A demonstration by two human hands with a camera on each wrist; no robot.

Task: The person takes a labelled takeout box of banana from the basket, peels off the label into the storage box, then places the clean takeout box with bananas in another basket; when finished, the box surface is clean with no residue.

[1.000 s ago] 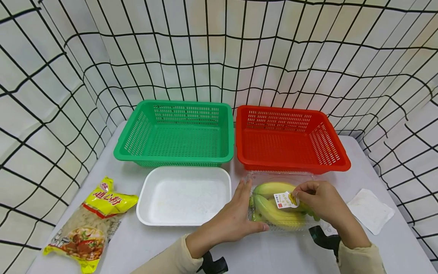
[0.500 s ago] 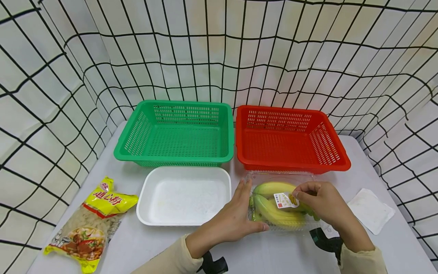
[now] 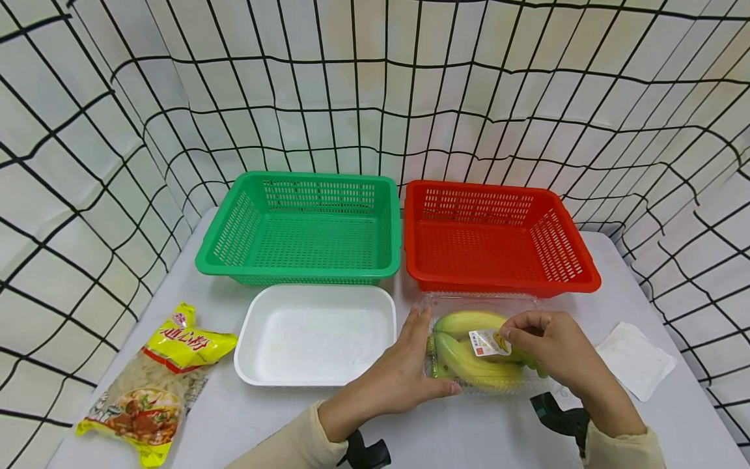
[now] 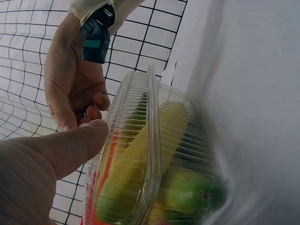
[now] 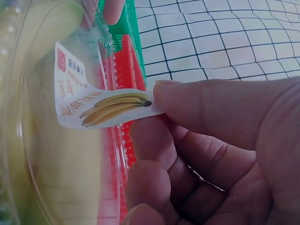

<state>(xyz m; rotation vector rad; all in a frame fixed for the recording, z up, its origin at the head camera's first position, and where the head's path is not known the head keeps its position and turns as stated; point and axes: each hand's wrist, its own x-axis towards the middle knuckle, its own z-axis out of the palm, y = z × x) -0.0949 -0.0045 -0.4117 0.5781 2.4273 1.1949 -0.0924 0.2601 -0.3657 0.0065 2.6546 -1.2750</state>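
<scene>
Several bananas and green fruit lie inside a clear plastic clamshell box (image 3: 477, 384) at the right front of the table. A white label (image 5: 70, 89) printed with bananas sits on its lid. My right hand (image 3: 545, 342) pinches the label's right end between thumb and forefinger. In the right wrist view that end is bent up off the lid, while the left end lies flat against it. At the box's left side rests my left hand (image 3: 404, 371), fingers fairly straight along the side and thumb (image 4: 89, 140) spread toward the front edge.
A white tray (image 3: 316, 379) stands left of the box. Behind are a green basket (image 3: 299, 272) and a red basket (image 3: 504, 285). A yellow-topped food bag (image 3: 152, 391) lies far left, a folded white cloth (image 3: 635, 361) at right. Black wire mesh (image 3: 381, 117) surrounds the table.
My right wrist and sleeve have shifted slightly to the right, with the pinch on the label kept. The left hand and the box have stayed in place.
</scene>
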